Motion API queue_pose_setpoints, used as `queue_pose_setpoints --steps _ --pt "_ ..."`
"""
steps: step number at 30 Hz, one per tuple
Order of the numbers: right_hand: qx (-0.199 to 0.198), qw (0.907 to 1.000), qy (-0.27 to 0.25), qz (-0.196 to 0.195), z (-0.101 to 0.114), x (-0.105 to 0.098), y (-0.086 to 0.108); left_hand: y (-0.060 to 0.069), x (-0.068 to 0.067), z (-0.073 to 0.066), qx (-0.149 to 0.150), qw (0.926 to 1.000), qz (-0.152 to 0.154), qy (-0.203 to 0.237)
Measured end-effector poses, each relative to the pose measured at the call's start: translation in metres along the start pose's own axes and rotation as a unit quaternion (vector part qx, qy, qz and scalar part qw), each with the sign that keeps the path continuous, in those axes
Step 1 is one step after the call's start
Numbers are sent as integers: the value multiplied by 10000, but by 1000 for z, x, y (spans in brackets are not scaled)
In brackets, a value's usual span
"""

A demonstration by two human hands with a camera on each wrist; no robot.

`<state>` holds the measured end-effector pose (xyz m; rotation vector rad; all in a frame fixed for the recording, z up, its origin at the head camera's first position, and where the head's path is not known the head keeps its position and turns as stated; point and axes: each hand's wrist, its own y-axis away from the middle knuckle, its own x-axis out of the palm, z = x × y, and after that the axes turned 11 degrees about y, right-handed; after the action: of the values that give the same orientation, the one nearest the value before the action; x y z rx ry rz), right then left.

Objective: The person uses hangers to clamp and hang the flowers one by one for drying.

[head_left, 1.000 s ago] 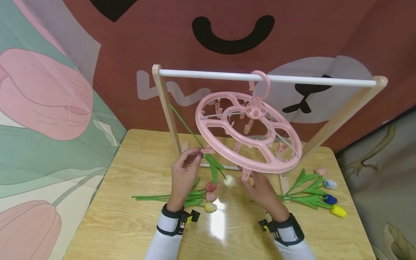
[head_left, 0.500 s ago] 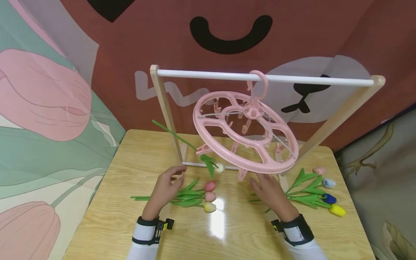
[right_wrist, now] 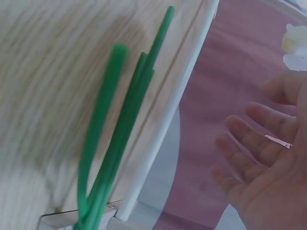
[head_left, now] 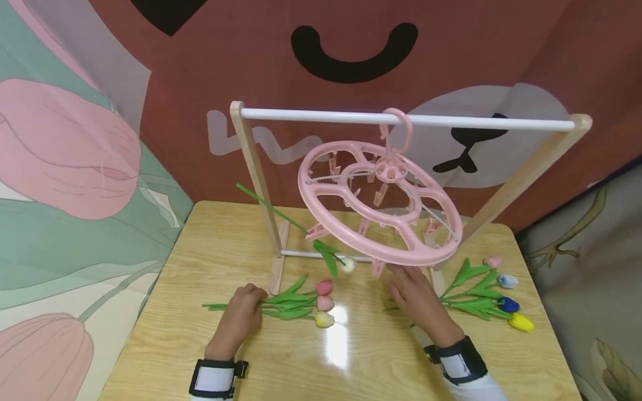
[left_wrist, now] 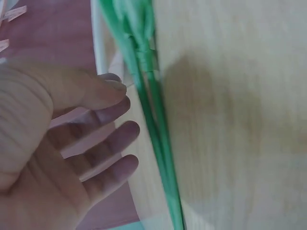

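A white artificial tulip point(head_left: 348, 265) hangs tilted in a pink clip point(head_left: 317, 231) at the left rim of the pink round clip hanger point(head_left: 357, 241). My left hand point(head_left: 241, 314) is at the stems of the left bunch of tulips point(head_left: 291, 306). In the left wrist view its loosely bent fingers point(left_wrist: 112, 139) lie beside the green stems point(left_wrist: 160, 129), holding nothing. My right hand point(head_left: 413, 298) is below the hanger's front rim, near another pink clip point(head_left: 378, 268). The right wrist view shows its relaxed fingers point(right_wrist: 252, 143) holding nothing, apart from the green stems point(right_wrist: 115, 139).
The hanger hooks over the white rail point(head_left: 321, 116) of a wooden stand point(head_left: 258, 178) on the table point(head_left: 165, 340). A second bunch, with pink, light blue, dark blue and yellow tulips point(head_left: 521, 322), lies at the right. Printed cloth point(head_left: 225, 55) backs the table.
My left hand has let go of the clip with the white tulip and moved down left to the bunch's stems. The tulip now hangs from the clip. My right hand has shifted slightly right.
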<state>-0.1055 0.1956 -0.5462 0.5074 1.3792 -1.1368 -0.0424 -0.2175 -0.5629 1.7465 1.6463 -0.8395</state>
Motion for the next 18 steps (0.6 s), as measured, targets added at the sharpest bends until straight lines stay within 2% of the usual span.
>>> queue_pose_setpoints --steps 4,10,14,18 --pt "58 10000 75 -19 -1 3 5 0 7 7 295 9980 -137 -545" --pt "346 9993 38 92 1 7 15 0 17 16 926 9876 -488 -1170" --pt "441 9989 -81 163 5 10 21 0 19 17 1162 9825 -605 -1328" --pt "498 9981 -192 300 10 11 23 0 17 15 1239 9817 -643 -1294"
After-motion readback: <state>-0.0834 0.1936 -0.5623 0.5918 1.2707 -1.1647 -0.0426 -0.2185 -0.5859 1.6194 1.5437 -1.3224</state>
